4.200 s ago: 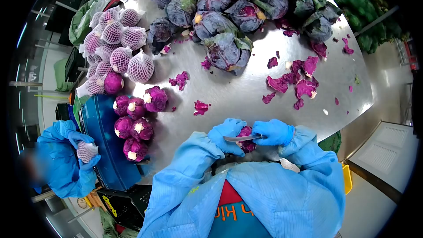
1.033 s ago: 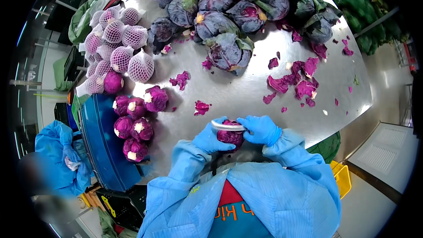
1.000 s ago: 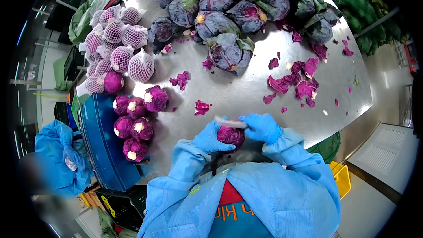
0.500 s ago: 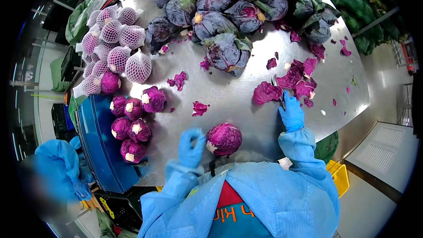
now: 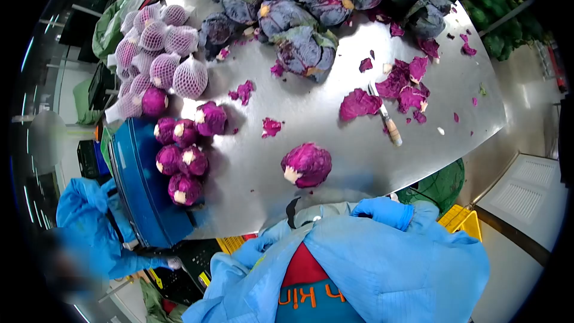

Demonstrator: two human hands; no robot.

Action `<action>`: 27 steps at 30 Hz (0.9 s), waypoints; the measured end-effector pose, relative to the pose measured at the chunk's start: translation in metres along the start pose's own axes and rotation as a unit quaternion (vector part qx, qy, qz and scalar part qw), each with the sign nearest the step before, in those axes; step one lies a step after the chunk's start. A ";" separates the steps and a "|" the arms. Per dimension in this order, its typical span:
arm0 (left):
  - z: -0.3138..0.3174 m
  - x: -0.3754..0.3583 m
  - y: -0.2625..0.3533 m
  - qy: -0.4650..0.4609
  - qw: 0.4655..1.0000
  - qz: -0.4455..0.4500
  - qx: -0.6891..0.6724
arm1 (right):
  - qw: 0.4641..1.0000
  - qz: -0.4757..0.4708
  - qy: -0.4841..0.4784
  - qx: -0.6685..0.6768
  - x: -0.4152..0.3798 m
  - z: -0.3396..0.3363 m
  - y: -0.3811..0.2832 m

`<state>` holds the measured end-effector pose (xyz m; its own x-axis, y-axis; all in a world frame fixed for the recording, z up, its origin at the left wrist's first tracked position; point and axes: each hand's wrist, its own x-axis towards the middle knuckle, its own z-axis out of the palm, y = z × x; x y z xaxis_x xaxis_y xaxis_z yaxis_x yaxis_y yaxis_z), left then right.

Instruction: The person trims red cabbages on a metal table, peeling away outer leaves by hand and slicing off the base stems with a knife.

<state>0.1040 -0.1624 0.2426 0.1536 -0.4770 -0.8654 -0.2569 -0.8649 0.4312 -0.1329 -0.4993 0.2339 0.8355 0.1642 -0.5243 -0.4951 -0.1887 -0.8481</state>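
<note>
My right hand [image 5: 382, 210], in a blue glove, is at my chest near the table's front edge; its fingertips are hidden. My left hand is out of sight, with only its blue sleeve [image 5: 254, 251] showing low at the left. A trimmed purple cabbage [image 5: 307, 165] sits on the metal table in front of me, its pale stem end facing left. A knife with a wooden handle [image 5: 393, 131] lies to the right, beside torn purple leaves [image 5: 360, 105]. No hand touches the cabbage or the knife.
Untrimmed cabbages [image 5: 305, 54] cover the back of the metal table [image 5: 239, 173]. Netted cabbages [image 5: 190, 78] and several bare trimmed ones [image 5: 193, 160] stand at the left near a blue bin [image 5: 140, 185]. Another person in blue [image 5: 89, 215] is beyond it.
My right hand has let go of the knife and drawn back to my chest. The left hand has dropped out of sight from beside the cabbage. The other person's arm has stretched out.
</note>
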 end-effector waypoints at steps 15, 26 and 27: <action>-0.004 -0.078 0.021 0.009 0.991 0.067 -0.117 | 0.999 0.025 0.007 0.031 -0.036 -0.007 -0.036; -0.065 -0.021 0.032 -0.325 0.928 0.138 -0.119 | 0.984 -0.028 -0.099 0.145 -0.038 -0.002 -0.002; -0.067 -0.006 0.040 -0.352 0.914 0.168 -0.114 | 0.974 -0.031 -0.104 0.198 -0.036 0.003 0.005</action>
<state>0.1563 -0.2042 0.2823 -0.5701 -0.5722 -0.5896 0.0406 -0.7363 0.6754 -0.1662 -0.5031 0.2480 0.8205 0.3641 -0.4407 -0.5329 0.2085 -0.8201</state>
